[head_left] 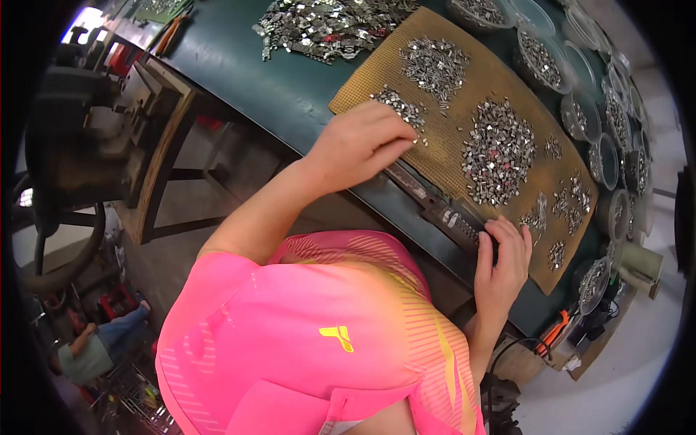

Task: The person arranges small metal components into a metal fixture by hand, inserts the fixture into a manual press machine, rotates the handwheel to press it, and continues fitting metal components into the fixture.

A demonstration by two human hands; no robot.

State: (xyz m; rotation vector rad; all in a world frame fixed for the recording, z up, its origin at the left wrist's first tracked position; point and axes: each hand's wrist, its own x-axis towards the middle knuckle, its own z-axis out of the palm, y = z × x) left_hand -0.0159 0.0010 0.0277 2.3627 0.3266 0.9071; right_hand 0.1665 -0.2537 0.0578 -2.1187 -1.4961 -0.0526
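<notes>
My left hand (362,145) is over the near left edge of a brown ribbed mat (442,163), thumb and fingertips pinched together. Anything between those fingertips is too small to make out. Just beyond them lies a small heap of silvery metal pieces (400,106). A long dark metal bar fixture (417,190) runs along the mat's near edge, with several shiny links (455,221) set in a row on it. My right hand (505,257) grips the fixture's right end, thumb on one side and fingers on the other.
More metal parts lie in heaps on the mat, the largest a pile of links (499,151). Metal watch-type bands (326,29) are heaped behind it on the green table (239,72). Clear tubs (542,61) line the right. Orange-handled pliers (554,332) lie lower right; a seated person (101,344) is at lower left.
</notes>
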